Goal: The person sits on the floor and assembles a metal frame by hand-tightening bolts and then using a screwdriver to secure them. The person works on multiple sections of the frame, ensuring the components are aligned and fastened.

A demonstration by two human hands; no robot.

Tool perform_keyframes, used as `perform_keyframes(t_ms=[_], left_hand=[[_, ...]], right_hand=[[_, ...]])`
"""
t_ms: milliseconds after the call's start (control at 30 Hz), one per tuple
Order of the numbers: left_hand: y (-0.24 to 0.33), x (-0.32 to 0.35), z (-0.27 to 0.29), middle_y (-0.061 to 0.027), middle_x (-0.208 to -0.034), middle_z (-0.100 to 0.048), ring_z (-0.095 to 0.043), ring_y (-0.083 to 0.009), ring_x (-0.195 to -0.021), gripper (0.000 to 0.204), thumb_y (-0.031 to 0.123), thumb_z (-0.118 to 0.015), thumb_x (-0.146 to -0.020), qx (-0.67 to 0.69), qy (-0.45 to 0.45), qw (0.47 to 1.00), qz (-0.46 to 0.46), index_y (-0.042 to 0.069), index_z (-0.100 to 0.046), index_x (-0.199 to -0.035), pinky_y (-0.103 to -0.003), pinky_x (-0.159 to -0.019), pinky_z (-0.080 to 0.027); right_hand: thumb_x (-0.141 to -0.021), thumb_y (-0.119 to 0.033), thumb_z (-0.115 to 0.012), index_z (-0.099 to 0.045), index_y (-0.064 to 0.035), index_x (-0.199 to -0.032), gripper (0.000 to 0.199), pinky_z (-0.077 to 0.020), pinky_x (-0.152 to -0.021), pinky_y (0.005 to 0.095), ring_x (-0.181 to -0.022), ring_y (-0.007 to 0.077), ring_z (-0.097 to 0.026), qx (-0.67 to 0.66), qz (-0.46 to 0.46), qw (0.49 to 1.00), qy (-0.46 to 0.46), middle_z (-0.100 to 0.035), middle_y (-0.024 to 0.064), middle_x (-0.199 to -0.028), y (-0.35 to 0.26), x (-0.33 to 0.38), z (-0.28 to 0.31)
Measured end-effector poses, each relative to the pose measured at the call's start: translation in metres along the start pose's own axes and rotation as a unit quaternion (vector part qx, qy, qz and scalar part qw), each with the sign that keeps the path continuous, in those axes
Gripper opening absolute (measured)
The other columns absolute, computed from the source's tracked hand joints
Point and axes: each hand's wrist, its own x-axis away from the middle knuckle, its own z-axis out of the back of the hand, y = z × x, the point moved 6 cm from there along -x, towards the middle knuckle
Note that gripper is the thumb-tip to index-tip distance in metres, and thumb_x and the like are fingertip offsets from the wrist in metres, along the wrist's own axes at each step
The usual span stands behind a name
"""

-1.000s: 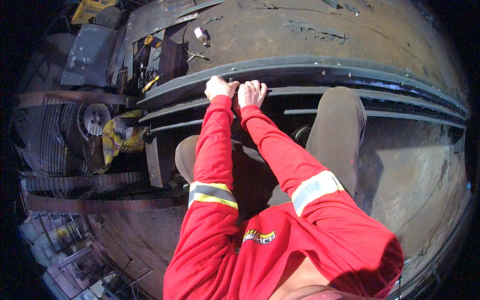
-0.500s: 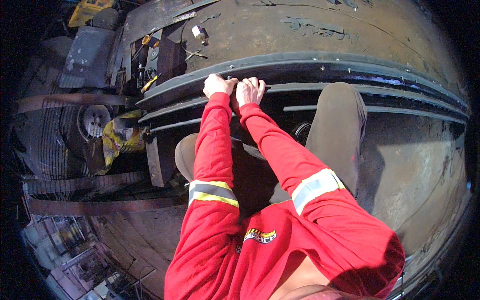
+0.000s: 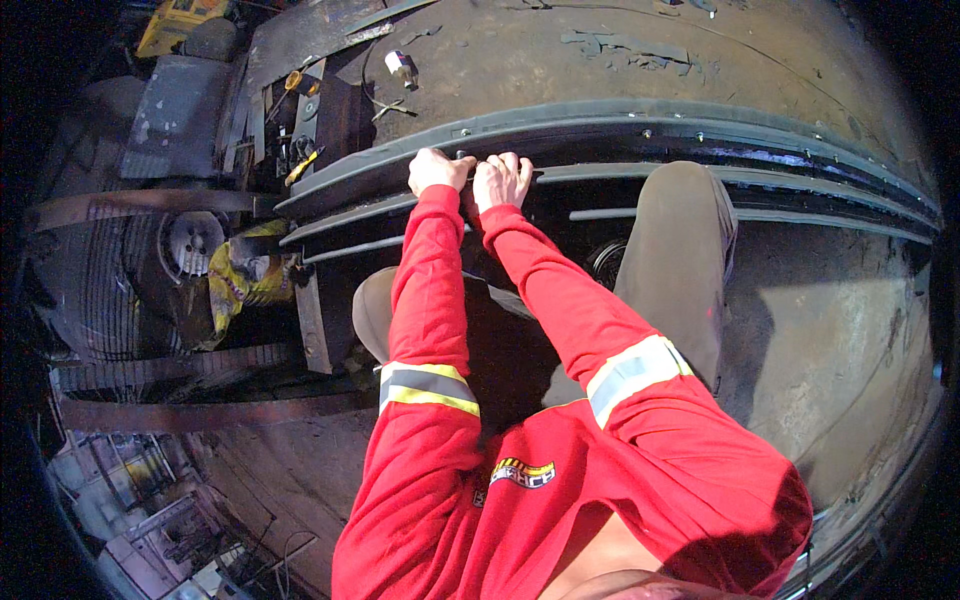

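Note:
Both my hands are together over long dark metal beams [image 3: 590,130] that lie crosswise in front of me. My left hand [image 3: 438,171] is closed at the far beam's near side, with a small dark metal end [image 3: 461,155] showing by its thumb. Just to its right, my right hand [image 3: 502,181] is curled, knuckles up, above the narrower middle rail [image 3: 600,174]. What its fingers grip is hidden. Several small bolts [image 3: 647,134] stick out along the far beam.
A white-labelled bottle [image 3: 401,68] lies beyond the beams. At left are an orange-yellow tool [image 3: 300,83], a yellow-handled tool [image 3: 304,166], a yellow bag [image 3: 248,272] and a round metal wheel [image 3: 193,244]. My knee [image 3: 680,205] rises against the beams at right. Coiled wire [image 3: 606,262] lies beneath.
The view has shifted very slightly. My hands stay in nearly the same place and grip on the beams.

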Motion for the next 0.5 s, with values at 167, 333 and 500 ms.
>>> perform_keyframes(t_ms=[167,333,500], left_hand=[[-0.010,-0.017,-0.008,-0.0198,-0.091,-0.067,-0.064,-0.0316,-0.092,0.057,0.055,-0.067,-0.070,0.040,-0.102,0.993,-0.048,0.001,-0.070,-0.088,-0.039,-0.083,-0.048],[-0.019,-0.025,-0.012,-0.0210,-0.086,-0.067,-0.066,-0.0292,-0.087,0.054,0.049,-0.069,-0.069,0.048,-0.094,0.994,-0.040,-0.002,-0.069,-0.084,-0.035,-0.079,-0.050],[-0.004,-0.005,0.001,-0.0164,-0.082,-0.068,-0.068,-0.0262,-0.080,0.046,0.044,-0.077,-0.061,0.034,0.000,0.999,-0.014,0.002,-0.071,-0.079,-0.033,-0.075,-0.052]], right_hand=[[-0.079,-0.020,-0.052,-0.070,-0.0131,-0.074,0.020,-0.0278,-0.097,0.0424,-0.098,0.0188,-0.052,-0.003,-0.030,0.999,-0.025,-0.065,-0.0006,-0.085,0.001,-0.004,0.003],[-0.079,-0.020,-0.052,-0.070,-0.0143,-0.075,0.020,-0.0266,-0.098,0.0429,-0.100,0.0181,-0.051,-0.019,-0.030,0.998,-0.043,-0.065,-0.0013,-0.087,-0.007,0.001,0.008],[-0.079,-0.020,-0.052,-0.070,-0.0132,-0.075,0.020,-0.0275,-0.097,0.0416,-0.099,0.0179,-0.051,0.016,0.002,0.999,-0.032,-0.065,-0.0015,-0.086,-0.005,0.000,0.004]])
